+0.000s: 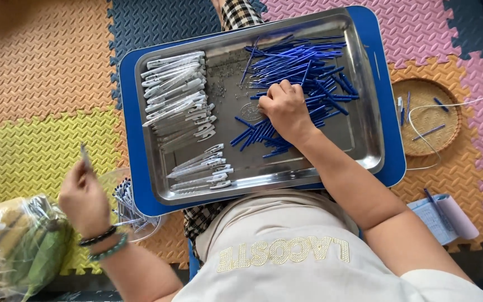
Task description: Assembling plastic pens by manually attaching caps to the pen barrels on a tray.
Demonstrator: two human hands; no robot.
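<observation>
A round woven basket (427,116) is sitting on the foam floor mats (46,72). A notepad (441,217) is lying nearby.

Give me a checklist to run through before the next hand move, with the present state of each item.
1. Right hand rests on the blue refills: ok.
2. Left hand holds a thin pen part, raised off the tray: ok; which part, cannot tell.
3. Clear pen barrels lie in rows on the left of the steel tray: ok.
4. Clear bowl of pen pieces sits beside the left hand: ok.
5. Tray is level on the blue board: cannot tell.
</observation>
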